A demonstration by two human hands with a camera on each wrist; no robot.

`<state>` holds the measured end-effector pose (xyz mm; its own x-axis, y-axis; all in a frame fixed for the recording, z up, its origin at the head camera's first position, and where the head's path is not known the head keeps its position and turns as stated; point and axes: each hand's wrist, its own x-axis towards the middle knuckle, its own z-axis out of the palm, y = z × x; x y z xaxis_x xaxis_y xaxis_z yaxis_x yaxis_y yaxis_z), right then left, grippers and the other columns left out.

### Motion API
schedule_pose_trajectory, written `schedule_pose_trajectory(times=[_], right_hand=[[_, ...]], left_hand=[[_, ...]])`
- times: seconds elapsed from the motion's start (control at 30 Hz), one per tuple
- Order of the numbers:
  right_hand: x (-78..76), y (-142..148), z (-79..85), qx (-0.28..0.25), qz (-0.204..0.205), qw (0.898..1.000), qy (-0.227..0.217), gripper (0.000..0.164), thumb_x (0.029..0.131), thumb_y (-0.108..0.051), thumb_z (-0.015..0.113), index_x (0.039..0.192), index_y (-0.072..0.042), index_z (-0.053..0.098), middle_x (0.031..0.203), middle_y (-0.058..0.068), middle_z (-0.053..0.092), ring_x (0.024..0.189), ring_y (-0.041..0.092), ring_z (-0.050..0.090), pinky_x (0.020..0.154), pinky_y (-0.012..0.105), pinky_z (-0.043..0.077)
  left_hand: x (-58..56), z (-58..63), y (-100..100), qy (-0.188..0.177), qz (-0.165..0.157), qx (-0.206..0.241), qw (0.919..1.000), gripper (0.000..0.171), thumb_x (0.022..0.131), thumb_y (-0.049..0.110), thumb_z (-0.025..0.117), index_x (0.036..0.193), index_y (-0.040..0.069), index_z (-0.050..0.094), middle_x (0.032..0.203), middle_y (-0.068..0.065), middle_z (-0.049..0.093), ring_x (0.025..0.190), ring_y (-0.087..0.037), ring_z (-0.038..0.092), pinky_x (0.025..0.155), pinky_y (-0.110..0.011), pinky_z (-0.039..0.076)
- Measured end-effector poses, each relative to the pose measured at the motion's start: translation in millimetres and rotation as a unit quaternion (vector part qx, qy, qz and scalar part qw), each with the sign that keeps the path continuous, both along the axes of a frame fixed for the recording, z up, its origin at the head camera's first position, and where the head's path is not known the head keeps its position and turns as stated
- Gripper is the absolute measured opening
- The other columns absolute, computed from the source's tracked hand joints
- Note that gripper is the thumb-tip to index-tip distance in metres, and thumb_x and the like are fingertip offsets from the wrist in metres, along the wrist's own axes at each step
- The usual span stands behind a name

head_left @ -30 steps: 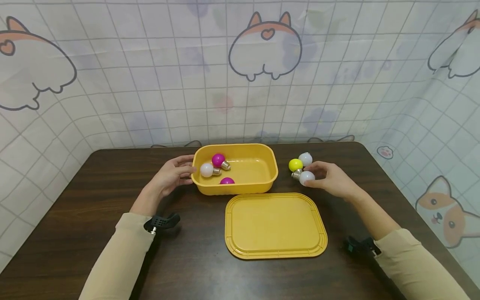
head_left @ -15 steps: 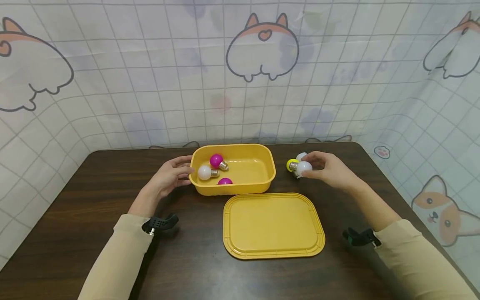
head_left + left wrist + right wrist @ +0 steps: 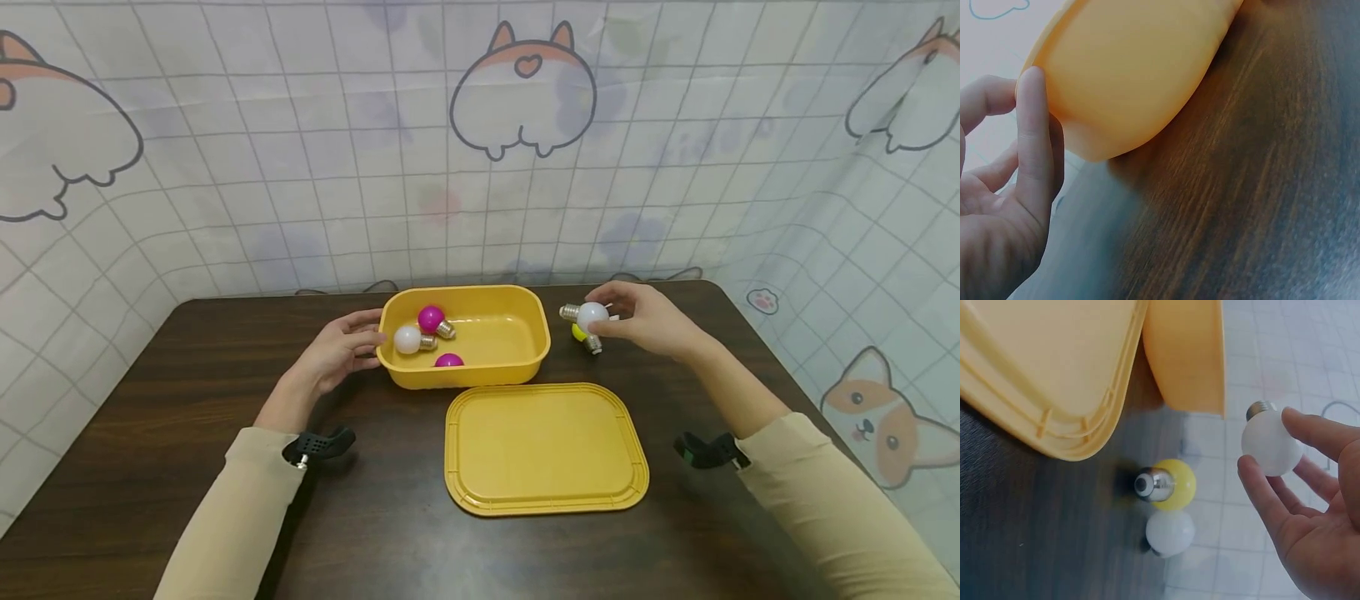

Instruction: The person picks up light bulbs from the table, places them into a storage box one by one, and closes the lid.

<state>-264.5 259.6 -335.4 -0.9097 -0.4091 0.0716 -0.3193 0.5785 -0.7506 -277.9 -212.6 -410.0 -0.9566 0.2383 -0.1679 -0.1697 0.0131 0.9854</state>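
My left hand is at the left end of a yellow plastic box, thumb and fingers pinching its rim; the left wrist view shows the thumb against the yellow box wall. Inside the box lie a white bulb and two magenta bulbs, one partly hidden by the front wall. Right of the box, my right hand holds a white light bulb between thumb and fingertips, raised off the table, metal base pointing left. Below it on the table lie a yellow bulb and another white bulb.
A yellow lid lies flat on the dark wooden table, just in front of the box. A patterned cloth with a grid and cartoon dogs hangs behind the table and at its sides.
My right hand has lifted the white bulb from beside the yellow one and moved it up and left toward the box. The left hand stays at the box's left end.
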Motion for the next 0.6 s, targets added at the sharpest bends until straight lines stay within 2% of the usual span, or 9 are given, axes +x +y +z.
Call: schedule_pose_trajectory(times=[0.37,0.6], right_hand=[[-10.7,-25.2,8.0,-0.001,0.026,1.000,0.004,0.044,0.096,-0.023,0.076,0.134,-0.005,0.062,0.124,0.013,0.065,0.113,0.029,0.062,0.092,0.046,0.051],[-17.1,-43.2,11.2,-0.017,0.045,0.999,-0.019,0.045,0.096,-0.021,0.076,0.135,-0.005,0.061,0.129,0.013,0.063,0.114,0.028,0.062,0.094,0.047,0.052]], left_hand=[[-0.4,1.6,1.8,-0.010,0.008,-0.003,0.9999,0.064,0.101,0.006,0.063,0.158,0.004,0.033,0.148,-0.022,0.046,0.095,-0.016,0.069,0.080,-0.029,0.061],[1.3,3.5,1.3,-0.011,0.004,0.001,0.9999,0.065,0.102,0.006,0.062,0.158,0.003,0.032,0.151,-0.023,0.044,0.095,-0.015,0.069,0.080,-0.028,0.061]])
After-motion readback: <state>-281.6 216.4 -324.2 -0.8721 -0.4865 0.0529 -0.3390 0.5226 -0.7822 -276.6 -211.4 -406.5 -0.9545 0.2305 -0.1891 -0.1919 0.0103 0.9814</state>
